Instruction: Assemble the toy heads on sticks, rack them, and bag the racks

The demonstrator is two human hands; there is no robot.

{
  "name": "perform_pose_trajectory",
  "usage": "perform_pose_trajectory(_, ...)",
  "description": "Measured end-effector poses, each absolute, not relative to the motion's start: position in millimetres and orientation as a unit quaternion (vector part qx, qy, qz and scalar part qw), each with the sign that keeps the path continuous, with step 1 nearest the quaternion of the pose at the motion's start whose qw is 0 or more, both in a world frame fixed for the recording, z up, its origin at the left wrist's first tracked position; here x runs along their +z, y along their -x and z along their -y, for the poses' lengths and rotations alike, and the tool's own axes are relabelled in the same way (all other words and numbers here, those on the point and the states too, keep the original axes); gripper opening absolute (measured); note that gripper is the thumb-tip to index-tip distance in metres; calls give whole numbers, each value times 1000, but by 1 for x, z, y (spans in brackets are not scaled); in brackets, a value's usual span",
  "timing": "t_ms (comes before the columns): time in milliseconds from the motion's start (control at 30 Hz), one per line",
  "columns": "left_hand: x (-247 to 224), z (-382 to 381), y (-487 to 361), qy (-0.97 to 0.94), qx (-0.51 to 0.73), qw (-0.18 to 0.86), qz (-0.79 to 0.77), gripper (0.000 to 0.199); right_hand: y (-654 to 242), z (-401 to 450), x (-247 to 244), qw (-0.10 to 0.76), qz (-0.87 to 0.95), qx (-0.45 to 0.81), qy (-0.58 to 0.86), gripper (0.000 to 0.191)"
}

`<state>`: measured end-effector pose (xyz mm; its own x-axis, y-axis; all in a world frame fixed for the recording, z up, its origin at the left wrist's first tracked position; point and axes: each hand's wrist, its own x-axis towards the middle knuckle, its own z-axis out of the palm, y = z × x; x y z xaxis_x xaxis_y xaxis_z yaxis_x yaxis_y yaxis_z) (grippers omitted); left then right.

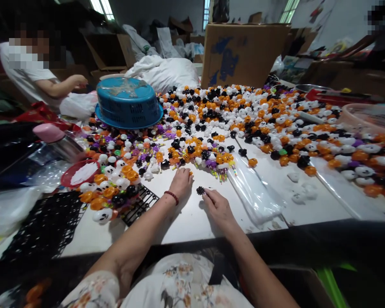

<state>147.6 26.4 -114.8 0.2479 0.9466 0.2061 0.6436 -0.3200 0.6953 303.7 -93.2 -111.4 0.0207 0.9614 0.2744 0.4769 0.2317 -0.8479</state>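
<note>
Right hand [218, 207] pinches a black piece [200, 191] – a slack pinch could drop it; left hand [180, 183] curls at an orange piece [191, 173] – whether gripping, I can't tell.

The white desk [179, 233] spreads beneath the fingers [211, 194]. Beyond them, a big box [240, 57] and a pale sack [167, 72] sit before a dim grey wall [179, 10]; bright light fills the barred windows [102, 9].

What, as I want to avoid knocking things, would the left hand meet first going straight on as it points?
Probably the near edge of the heap of small toys just beyond the left hand, though its height above the table is unclear.
</note>
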Motion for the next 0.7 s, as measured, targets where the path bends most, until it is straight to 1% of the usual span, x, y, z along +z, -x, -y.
perform_pose_trajectory(67, -119, -24, -144, -741, 314, 278, -524, 15, -312, 98, -109, 461, 627, 293, 555, 31)
perform_pose_trajectory(167, -116, 1, -132, -717, 317, 344, -517, 26, -319, 104, -107, 477, 605, 321, 550, 33)
perform_pose_trajectory(233, -108, 26, -122, -665, 331, 451, -494, 31, -319, 107, -103, 476, 604, 335, 545, 33)
perform_pose_trajectory(300, -98, 49, -113, -561, 355, 592, -457, 30, -315, 109, -98, 467, 614, 339, 538, 32)
perform_pose_trajectory(367, -88, 67, -104, -453, 369, 691, -425, 28, -309, 111, -92, 460, 628, 334, 531, 30)
perform_pose_trajectory(467, -79, 82, -94, -410, 368, 724, -415, 27, -300, 114, -85, 452, 651, 329, 514, 27)
perform_pose_trajectory(700, -78, 90, -85, -423, 371, 720, -407, 29, -286, 121, -74, 424, 673, 339, 503, 27)
